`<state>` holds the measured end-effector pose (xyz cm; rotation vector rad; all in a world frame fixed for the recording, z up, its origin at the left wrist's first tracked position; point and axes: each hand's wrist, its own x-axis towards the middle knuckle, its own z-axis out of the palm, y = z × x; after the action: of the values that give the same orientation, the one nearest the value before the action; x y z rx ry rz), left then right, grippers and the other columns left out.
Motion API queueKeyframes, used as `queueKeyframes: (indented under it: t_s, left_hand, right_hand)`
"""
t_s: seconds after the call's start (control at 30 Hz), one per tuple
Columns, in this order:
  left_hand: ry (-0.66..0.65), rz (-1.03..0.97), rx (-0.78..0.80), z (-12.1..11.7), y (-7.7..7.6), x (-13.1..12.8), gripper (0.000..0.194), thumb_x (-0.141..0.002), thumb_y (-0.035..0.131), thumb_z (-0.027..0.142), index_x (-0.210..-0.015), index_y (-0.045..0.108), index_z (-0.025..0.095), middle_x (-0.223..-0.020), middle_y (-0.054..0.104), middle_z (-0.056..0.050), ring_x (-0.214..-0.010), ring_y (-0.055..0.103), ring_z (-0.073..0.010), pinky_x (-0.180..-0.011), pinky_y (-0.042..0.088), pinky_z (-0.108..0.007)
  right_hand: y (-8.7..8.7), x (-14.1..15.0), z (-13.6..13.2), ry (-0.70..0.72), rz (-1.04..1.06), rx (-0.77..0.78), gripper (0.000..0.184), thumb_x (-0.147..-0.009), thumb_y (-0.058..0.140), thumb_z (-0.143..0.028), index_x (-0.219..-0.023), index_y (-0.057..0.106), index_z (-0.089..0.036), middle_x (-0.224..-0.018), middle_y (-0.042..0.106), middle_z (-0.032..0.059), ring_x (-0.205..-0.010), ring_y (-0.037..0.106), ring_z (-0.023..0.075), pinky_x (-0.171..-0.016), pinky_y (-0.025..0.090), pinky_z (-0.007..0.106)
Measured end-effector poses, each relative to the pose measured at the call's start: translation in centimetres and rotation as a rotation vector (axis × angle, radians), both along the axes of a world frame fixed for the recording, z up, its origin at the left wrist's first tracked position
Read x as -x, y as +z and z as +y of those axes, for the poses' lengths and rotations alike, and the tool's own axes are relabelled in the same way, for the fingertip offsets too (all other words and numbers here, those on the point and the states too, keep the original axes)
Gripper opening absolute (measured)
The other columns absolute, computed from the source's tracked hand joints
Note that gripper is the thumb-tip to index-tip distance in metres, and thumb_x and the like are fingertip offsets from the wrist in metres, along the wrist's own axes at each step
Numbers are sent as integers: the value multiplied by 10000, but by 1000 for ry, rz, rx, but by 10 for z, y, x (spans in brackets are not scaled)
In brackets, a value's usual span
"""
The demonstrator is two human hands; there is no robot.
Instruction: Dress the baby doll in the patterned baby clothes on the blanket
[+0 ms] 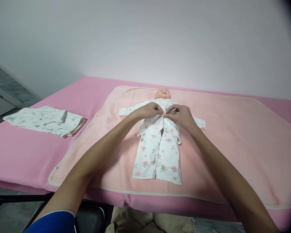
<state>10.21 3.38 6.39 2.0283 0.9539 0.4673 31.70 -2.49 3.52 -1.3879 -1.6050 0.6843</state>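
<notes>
A baby doll (163, 93) lies on its back, its head toward the wall. It wears a white printed jacket (150, 124) and matching pants (145, 160) with small pink animal figures. The jacket's sleeves stretch out to both sides. My left hand (150, 110) and my right hand (180, 116) meet over the doll's chest, fingertips pinching the jacket's front edges along the centre line. Any fastener between the fingers is too small to make out. Below the hands the jacket front parts slightly above the pants.
Beneath the doll a peach blanket (223, 136) with a pale border covers much of the pink padded table (87, 92). Folded white printed baby clothes (42, 120) rest at the left. A plain wall (145, 42) rises behind, and a black chair (91, 216) stands below the front edge.
</notes>
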Motion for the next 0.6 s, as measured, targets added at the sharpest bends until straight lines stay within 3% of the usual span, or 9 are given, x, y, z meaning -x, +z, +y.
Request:
queueKeyframes:
  t_s: [0.23,0.43,0.6]
  left_hand:
    - [-35,2,18,4,-5,2,162,-784,719,342,-704,700,202,-691,548,-32,-572,428,-136,-551,287,-327]
    - [-74,12,-11,-3,-2,0,313,-858,690,381,-633,575,196,-637,431,0,-556,313,-109,-557,212,-331]
    - [35,53,-50,-7,-4,-4,220,-839,764,403,-856,709,190,-810,658,-36,-679,542,-150,-598,356,-305]
  right_hand:
    - [1,6,-2,-13,-152,-84,143,-763,872,-288,-873,808,-223,-985,817,48,-777,684,202,-804,548,382]
    - [0,5,-2,32,-154,-91,171,-786,862,-333,-877,766,-226,-993,804,42,-825,684,207,-807,534,374]
    - [-3,-7,6,108,-84,15,249,-754,894,-407,-857,754,-229,-968,782,22,-764,602,167,-734,479,327]
